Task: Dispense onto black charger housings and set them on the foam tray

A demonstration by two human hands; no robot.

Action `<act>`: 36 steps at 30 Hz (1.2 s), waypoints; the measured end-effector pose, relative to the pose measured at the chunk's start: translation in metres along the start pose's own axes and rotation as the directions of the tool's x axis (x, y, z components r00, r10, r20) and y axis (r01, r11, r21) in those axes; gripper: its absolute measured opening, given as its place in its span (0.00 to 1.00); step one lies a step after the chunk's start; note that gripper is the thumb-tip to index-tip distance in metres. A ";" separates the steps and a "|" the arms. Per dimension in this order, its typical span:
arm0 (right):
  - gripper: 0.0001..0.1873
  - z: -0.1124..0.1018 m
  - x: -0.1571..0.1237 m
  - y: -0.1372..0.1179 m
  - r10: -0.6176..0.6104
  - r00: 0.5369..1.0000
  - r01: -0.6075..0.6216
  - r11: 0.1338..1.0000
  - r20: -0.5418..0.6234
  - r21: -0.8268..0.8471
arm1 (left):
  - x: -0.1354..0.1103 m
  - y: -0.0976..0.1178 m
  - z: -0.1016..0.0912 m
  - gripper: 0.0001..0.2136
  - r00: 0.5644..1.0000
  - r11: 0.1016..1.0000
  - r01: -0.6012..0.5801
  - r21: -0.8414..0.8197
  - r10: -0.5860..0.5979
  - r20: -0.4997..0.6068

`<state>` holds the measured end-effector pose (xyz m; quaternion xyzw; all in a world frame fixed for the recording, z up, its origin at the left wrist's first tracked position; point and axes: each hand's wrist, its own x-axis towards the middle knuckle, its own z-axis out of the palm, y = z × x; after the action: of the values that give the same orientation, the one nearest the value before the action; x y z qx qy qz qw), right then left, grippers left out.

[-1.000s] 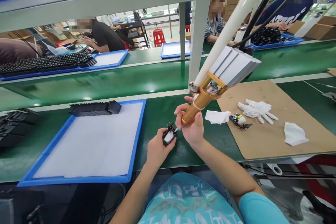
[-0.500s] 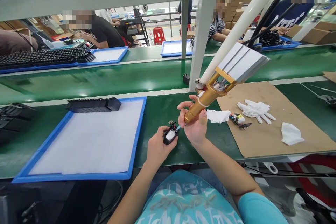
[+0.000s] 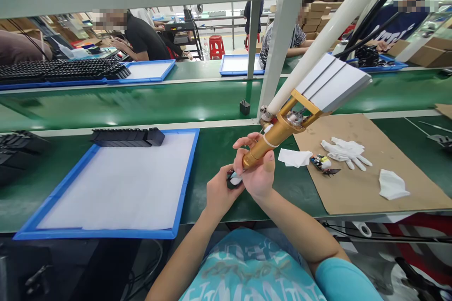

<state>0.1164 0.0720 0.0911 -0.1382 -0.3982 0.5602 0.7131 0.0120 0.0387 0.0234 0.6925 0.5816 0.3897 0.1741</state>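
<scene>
A teal shirt (image 3: 243, 268) is nearest. Just past it, over the near edge of the green table (image 3: 212, 150), the two hands meet. The left hand (image 3: 218, 194) holds a small black part (image 3: 233, 180). Its fingers are curled and pinch the part from below and the side. The part has a bit of white in it.

The right hand (image 3: 258, 178) touches the left hand. It wraps tight around the low end of a gold tool (image 3: 273, 137), thumb on one side and bent fingers on the other. The tip of the tool is down at the part, but the fingers hide whether it touches. The tool slants up to the right, to a grey block (image 3: 334, 85) and a long white tube (image 3: 328, 23).

To the left lies a blue tray (image 3: 106, 233) with a white sheet in it. A row of black pieces (image 3: 127, 137) sits at its far edge. To the right lies a cardboard sheet (image 3: 356, 193). On it are white gloves (image 3: 346, 150), a small board (image 3: 322, 163) and a white cloth (image 3: 392, 184). One more cloth (image 3: 294, 157) lies at its left edge.

Farther off is a green belt (image 3: 158, 103). A black plug (image 3: 244, 106) stands on it beside a grey post (image 3: 282, 42). Past the belt, other people work at more blue trays.
</scene>
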 end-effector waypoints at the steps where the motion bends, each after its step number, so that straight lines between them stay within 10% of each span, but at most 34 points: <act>1: 0.19 0.000 0.000 0.000 -0.012 1.000 0.012 1.000 0.005 0.009 | 0.000 0.000 0.000 0.16 1.000 1.000 -0.022 -0.010 0.022 -0.013; 10: 0.25 -0.003 0.002 -0.001 -0.010 1.000 0.010 1.000 -0.023 0.028 | 0.003 -0.005 0.001 0.14 1.000 0.998 -0.029 0.056 0.029 -0.004; 17: 0.24 -0.020 0.010 0.000 -0.062 0.997 0.060 0.997 -0.051 -0.043 | 0.006 -0.028 -0.002 0.14 0.951 0.983 0.174 0.060 -0.184 0.249; 27: 0.21 -0.046 0.019 -0.007 -0.087 0.989 0.068 0.987 -0.120 -0.149 | 0.030 -0.037 0.005 0.22 0.863 0.841 0.372 -0.394 -0.157 0.481; 36: 0.18 -0.056 0.016 -0.011 -0.097 0.992 0.087 0.989 -0.079 -0.123 | 0.024 -0.031 0.009 0.13 0.985 0.993 -0.117 0.031 0.112 0.131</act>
<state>0.1657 0.0966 0.0683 -0.1858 -0.4065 0.4956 0.7447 -0.0015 0.0710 0.0039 0.7519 0.5357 0.3421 0.1750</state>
